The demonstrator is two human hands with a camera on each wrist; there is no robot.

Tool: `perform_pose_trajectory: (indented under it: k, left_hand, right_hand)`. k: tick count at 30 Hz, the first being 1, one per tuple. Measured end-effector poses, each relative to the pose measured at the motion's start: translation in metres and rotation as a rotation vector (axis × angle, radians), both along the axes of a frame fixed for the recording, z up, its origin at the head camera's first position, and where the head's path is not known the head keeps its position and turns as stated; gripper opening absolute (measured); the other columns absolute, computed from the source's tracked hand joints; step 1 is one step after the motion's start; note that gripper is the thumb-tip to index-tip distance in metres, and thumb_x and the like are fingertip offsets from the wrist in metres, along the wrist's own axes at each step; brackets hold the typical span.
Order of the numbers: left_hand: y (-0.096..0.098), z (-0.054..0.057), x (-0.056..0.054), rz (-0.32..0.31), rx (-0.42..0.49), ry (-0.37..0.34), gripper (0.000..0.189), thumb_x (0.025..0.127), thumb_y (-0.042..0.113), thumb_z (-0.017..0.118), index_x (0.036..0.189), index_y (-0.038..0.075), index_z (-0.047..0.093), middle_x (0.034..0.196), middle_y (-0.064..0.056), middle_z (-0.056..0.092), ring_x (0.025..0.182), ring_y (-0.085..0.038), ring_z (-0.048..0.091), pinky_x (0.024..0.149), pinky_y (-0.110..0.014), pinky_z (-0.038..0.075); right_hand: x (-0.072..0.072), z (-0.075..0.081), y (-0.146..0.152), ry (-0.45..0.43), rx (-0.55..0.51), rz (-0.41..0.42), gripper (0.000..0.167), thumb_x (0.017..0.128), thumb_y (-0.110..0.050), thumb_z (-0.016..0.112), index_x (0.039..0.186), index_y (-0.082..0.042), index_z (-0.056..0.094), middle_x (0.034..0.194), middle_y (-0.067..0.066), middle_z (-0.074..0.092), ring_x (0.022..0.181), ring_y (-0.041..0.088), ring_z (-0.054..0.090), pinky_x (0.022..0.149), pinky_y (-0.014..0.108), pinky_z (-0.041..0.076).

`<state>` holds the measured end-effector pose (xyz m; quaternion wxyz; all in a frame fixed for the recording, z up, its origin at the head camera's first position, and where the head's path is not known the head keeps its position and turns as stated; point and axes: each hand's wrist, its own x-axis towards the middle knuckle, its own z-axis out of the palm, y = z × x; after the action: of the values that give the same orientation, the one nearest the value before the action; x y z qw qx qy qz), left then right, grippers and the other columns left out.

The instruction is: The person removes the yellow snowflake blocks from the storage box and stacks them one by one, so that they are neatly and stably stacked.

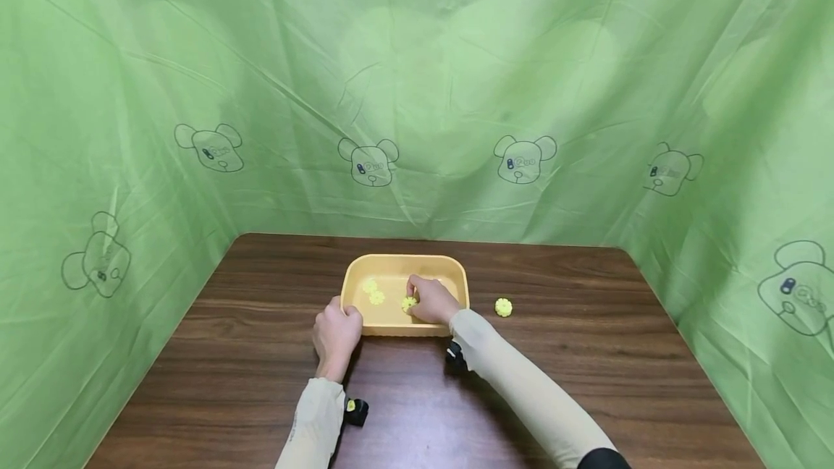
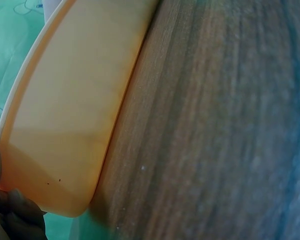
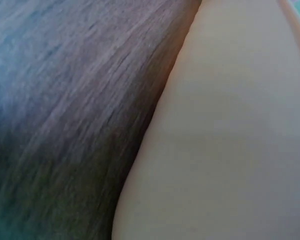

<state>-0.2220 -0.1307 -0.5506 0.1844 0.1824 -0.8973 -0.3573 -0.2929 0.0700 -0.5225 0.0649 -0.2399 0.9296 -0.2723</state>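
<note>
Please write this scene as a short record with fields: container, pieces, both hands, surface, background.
Container: yellow tray
Pieces inside: two yellow flower pieces close together towards the left; a third piece by the right fingers
Piece outside: one flower piece, right of tray
Left hand: grips tray's near-left corner
Right hand: inside tray, at third piece; grip unclear
Surface: brown wood-grain table
Background: green printed curtain

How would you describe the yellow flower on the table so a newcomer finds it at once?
On the brown wooden table, find the yellow-orange tray. To its right in the head view lies a small yellow flower with a scalloped edge. Unlike the other yellow flowers, all inside the tray, it sits alone on the wood.
</note>
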Motion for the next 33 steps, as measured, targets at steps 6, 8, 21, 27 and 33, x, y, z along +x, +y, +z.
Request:
perform_pose_trajectory:
  k: [6, 8, 21, 27, 33]
  left_hand:
    - [0.000, 0.001, 0.000, 0.003, 0.004, -0.003, 0.030, 0.090, 0.018, 0.049, 0.102, 0.000, 0.069, 0.090, -0.028, 0.071, 0.079, -0.050, 0.067, 0.066, -0.059, 0.048]
    - [0.000, 0.001, 0.000, 0.003, 0.008, -0.005, 0.031, 0.090, 0.019, 0.048, 0.103, 0.001, 0.069, 0.091, -0.028, 0.071, 0.080, -0.050, 0.067, 0.066, -0.059, 0.048]
    - [-0.005, 0.000, 0.001, -0.018, 0.006, -0.004, 0.040, 0.091, 0.019, 0.045, 0.115, -0.001, 0.069, 0.096, -0.027, 0.072, 0.082, -0.047, 0.068, 0.068, -0.058, 0.051]
    - [-0.004, 0.002, 0.001, -0.018, 0.006, 0.008, 0.039, 0.090, 0.021, 0.045, 0.112, 0.001, 0.071, 0.093, -0.027, 0.072, 0.079, -0.049, 0.068, 0.065, -0.059, 0.050]
    - [-0.004, 0.001, 0.000, -0.012, 0.005, 0.005, 0.037, 0.091, 0.021, 0.046, 0.111, 0.001, 0.070, 0.093, -0.027, 0.072, 0.080, -0.048, 0.068, 0.067, -0.059, 0.050]
  right_hand:
    - [0.004, 0.005, 0.009, 0.066, -0.097, -0.002, 0.010, 0.088, -0.008, 0.071, 0.095, -0.008, 0.064, 0.078, -0.001, 0.068, 0.070, 0.010, 0.059, 0.069, 0.028, 0.047]
    - [0.005, 0.008, 0.015, 0.074, -0.162, -0.025, 0.008, 0.090, -0.009, 0.071, 0.096, -0.008, 0.066, 0.082, 0.001, 0.069, 0.073, 0.010, 0.062, 0.071, 0.028, 0.050]
    - [0.001, 0.036, 0.089, 0.067, -0.440, -0.289, 0.012, 0.092, -0.012, 0.072, 0.103, -0.008, 0.070, 0.090, 0.008, 0.073, 0.073, 0.012, 0.067, 0.067, 0.026, 0.055]
    - [0.000, 0.031, 0.120, -0.002, -0.493, -0.382, 0.012, 0.093, -0.009, 0.069, 0.104, -0.003, 0.069, 0.092, 0.016, 0.071, 0.072, 0.015, 0.068, 0.064, 0.027, 0.056]
    - [-0.001, 0.026, 0.147, -0.021, -0.507, -0.402, 0.013, 0.094, -0.006, 0.067, 0.105, 0.001, 0.067, 0.093, 0.019, 0.070, 0.073, 0.022, 0.071, 0.065, 0.033, 0.059]
